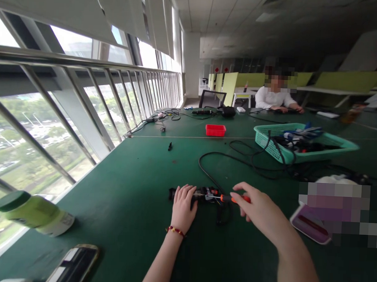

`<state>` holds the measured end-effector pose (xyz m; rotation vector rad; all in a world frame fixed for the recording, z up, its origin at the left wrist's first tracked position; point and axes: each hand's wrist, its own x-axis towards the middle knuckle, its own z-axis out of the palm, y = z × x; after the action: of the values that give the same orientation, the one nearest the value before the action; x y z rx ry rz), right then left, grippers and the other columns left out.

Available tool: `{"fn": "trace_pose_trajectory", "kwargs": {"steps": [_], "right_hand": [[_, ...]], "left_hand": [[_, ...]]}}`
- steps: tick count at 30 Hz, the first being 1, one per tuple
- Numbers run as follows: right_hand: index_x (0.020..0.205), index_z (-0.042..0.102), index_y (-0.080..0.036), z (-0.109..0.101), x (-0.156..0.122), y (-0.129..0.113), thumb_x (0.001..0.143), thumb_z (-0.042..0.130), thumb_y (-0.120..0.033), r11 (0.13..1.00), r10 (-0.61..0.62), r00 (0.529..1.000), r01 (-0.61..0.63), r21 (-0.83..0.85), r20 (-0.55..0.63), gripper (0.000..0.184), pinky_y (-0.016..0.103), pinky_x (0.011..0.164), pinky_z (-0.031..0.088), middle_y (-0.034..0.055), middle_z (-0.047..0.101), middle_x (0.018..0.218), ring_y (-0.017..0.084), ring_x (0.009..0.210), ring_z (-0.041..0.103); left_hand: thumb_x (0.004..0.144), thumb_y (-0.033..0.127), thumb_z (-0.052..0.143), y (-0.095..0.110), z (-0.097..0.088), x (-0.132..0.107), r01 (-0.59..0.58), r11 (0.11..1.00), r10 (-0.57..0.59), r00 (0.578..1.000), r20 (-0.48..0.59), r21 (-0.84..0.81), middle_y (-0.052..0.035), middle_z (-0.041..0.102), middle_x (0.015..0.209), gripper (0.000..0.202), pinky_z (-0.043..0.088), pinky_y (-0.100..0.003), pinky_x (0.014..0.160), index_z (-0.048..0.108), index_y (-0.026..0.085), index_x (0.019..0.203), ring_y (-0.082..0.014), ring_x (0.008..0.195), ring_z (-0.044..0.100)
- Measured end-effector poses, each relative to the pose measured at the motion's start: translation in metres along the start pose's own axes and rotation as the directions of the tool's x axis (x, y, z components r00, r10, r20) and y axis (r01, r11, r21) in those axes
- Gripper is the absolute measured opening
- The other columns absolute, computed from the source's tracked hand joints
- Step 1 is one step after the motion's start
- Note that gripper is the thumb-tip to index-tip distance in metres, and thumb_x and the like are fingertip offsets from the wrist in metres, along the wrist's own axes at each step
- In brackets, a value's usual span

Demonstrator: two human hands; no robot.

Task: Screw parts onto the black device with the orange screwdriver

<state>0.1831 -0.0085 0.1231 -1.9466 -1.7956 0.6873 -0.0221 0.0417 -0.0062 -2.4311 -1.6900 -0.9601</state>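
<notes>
My left hand (184, 204), with a red beaded bracelet at the wrist, is closed over the left part of a black corded power tool (201, 194) lying on its side on the table. Inner parts show in the tool's middle, so its housing seems to be open there. In my right hand (251, 200) is a screwdriver (226, 198) with an orange and black handle. Its shaft points left, and the tip meets or hovers just over the tool's exposed middle; contact is hard to make out. The tool's handle (224, 214) extends toward me below the screwdriver.
A black cable (213, 153) curves behind the tool toward a teal basket (276, 156) of tools. Also on the green table (133, 230) are a red tray (215, 130), a small black part (170, 146), a green-capped bottle (36, 213) and a phone (74, 265). A person (274, 97) sits opposite.
</notes>
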Motion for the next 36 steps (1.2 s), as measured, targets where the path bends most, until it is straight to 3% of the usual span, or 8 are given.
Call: {"fn": "trace_pose_trajectory", "kwargs": {"steps": [5, 9, 12, 16, 19, 25, 31, 36], "right_hand": [[0.102, 0.052, -0.025, 0.000, -0.001, -0.004, 0.076, 0.051, -0.030, 0.995, -0.067, 0.986, 0.055, -0.081, -0.154, 0.026, 0.026, 0.055, 0.038, 0.0027, 0.065, 0.076, 0.019, 0.066, 0.060], [0.096, 0.054, -0.025, -0.001, -0.003, -0.013, 0.083, 0.041, -0.044, 0.999, -0.007, 0.999, 0.004, -0.050, -0.053, 0.026, 0.025, 0.049, 0.035, -0.0002, 0.061, 0.057, 0.018, 0.055, 0.058], [0.087, 0.056, -0.025, -0.001, -0.003, -0.018, 0.088, 0.029, -0.046, 0.997, 0.063, 0.997, -0.061, -0.048, 0.034, 0.034, 0.025, 0.047, 0.034, -0.0018, 0.055, 0.044, 0.018, 0.048, 0.057], [0.099, 0.056, -0.027, 0.000, 0.001, -0.011, 0.078, 0.048, -0.044, 0.998, 0.007, 0.992, -0.016, -0.068, -0.123, 0.028, 0.027, 0.053, 0.038, 0.0008, 0.065, 0.064, 0.020, 0.060, 0.061], [0.098, 0.056, -0.029, 0.000, 0.004, -0.006, 0.073, 0.054, -0.039, 0.998, -0.041, 0.991, 0.033, -0.057, -0.129, 0.027, 0.027, 0.058, 0.040, -0.0005, 0.066, 0.069, 0.020, 0.065, 0.062], [0.077, 0.057, -0.025, 0.002, 0.001, -0.015, 0.085, 0.034, -0.049, 0.998, 0.006, 0.995, -0.011, -0.056, -0.100, 0.034, 0.027, 0.053, 0.036, 0.0013, 0.063, 0.062, 0.020, 0.059, 0.059], [0.100, 0.054, -0.025, 0.002, 0.003, -0.015, 0.077, 0.049, -0.035, 0.999, -0.026, 0.978, 0.018, -0.041, -0.207, 0.025, 0.026, 0.055, 0.037, -0.0003, 0.062, 0.066, 0.018, 0.059, 0.058], [0.085, 0.056, -0.025, 0.004, 0.001, -0.020, 0.083, 0.040, -0.045, 1.000, -0.027, 0.996, 0.025, -0.017, -0.083, 0.026, 0.025, 0.047, 0.032, 0.0004, 0.058, 0.057, 0.017, 0.049, 0.052]], "left_hand": [[0.079, 0.012, 0.048, 0.001, 0.001, -0.001, 0.000, 1.000, 0.000, 1.000, -0.005, -0.001, -0.0062, 0.057, 0.120, 0.040, 0.027, -0.050, 0.110, 0.050, 0.019, 0.119, -0.0224, 0.120, 0.046], [0.078, 0.013, 0.048, 0.002, 0.000, 0.000, 0.002, 1.000, -0.002, 1.000, -0.018, -0.001, -0.0065, 0.057, 0.118, 0.040, 0.029, -0.050, 0.109, 0.050, 0.019, 0.117, -0.0230, 0.119, 0.047], [0.078, 0.013, 0.048, 0.003, 0.000, 0.001, 0.005, 1.000, -0.004, 1.000, -0.019, 0.007, -0.0067, 0.057, 0.118, 0.040, 0.029, -0.050, 0.109, 0.050, 0.019, 0.117, -0.0229, 0.118, 0.048], [0.078, 0.012, 0.048, 0.003, 0.000, 0.001, -0.002, 1.000, 0.002, 1.000, -0.016, 0.024, -0.0068, 0.057, 0.119, 0.041, 0.030, -0.050, 0.109, 0.050, 0.019, 0.118, -0.0234, 0.119, 0.047], [0.078, 0.013, 0.047, 0.004, 0.001, 0.000, -0.020, 0.998, 0.021, 1.000, -0.017, 0.054, -0.0075, 0.057, 0.118, 0.041, 0.030, -0.051, 0.109, 0.049, 0.018, 0.119, -0.0242, 0.119, 0.047], [0.080, 0.014, 0.046, 0.007, 0.003, 0.000, -0.029, 0.993, 0.033, 0.999, -0.032, 0.111, -0.0091, 0.057, 0.118, 0.040, 0.031, -0.051, 0.108, 0.049, 0.016, 0.120, -0.0257, 0.119, 0.047], [0.081, 0.014, 0.044, 0.009, 0.005, -0.001, -0.024, 0.992, 0.029, 0.999, -0.040, 0.124, -0.0094, 0.056, 0.119, 0.039, 0.031, -0.051, 0.108, 0.049, 0.016, 0.120, -0.0263, 0.120, 0.046], [0.080, 0.014, 0.045, 0.009, 0.004, 0.000, -0.019, 0.992, 0.023, 0.999, -0.028, 0.125, -0.0096, 0.056, 0.119, 0.040, 0.030, -0.051, 0.108, 0.048, 0.016, 0.120, -0.0265, 0.120, 0.046]]}}
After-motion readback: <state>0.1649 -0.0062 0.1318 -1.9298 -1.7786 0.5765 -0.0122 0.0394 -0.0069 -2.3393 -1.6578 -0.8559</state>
